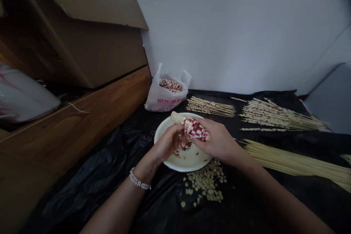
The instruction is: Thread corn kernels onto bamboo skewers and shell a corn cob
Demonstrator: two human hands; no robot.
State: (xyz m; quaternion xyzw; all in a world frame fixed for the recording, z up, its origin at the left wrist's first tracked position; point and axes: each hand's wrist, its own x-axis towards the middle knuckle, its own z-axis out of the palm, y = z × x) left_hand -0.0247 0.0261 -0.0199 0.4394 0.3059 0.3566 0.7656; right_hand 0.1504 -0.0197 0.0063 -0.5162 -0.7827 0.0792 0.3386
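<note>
A corn cob with purple and cream kernels is held over a white basin. Its upper left end is stripped bare of kernels. My right hand wraps around the kernel-covered end. My left hand, with a beaded bracelet at the wrist, has curled fingers pressed to the cob's lower left side; its fingertips are partly hidden. Some loose bits and a red and green print show on the basin floor beneath my hands.
Loose pale kernels lie on the black plastic sheet before the basin. Behind it stands a white plastic bag with corn cobs. Kernel-threaded sticks and bare sticks lie right. A cardboard box stands left.
</note>
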